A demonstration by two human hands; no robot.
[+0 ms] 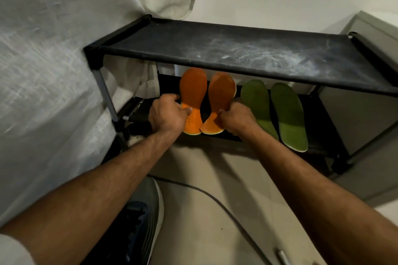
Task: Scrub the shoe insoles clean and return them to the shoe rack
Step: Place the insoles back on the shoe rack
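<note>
Two orange insoles lie on the lower shelf of a black shoe rack [237, 49]. My left hand [168, 114] grips the left orange insole [192, 92] at its narrow waist, thumb on top. My right hand [237, 117] grips the right orange insole [221, 94] the same way. Their heels point toward me and stick out over the shelf's front edge. To the right, two green insoles [256, 101] [288, 114] lie side by side on the same shelf, untouched.
The rack's dusty top shelf overhangs the insoles. White cloth [43, 60] hangs at the left, a grey cabinet [366, 103] stands at the right. A dark sneaker [142, 217] and a cable [226, 206] lie on the tiled floor below.
</note>
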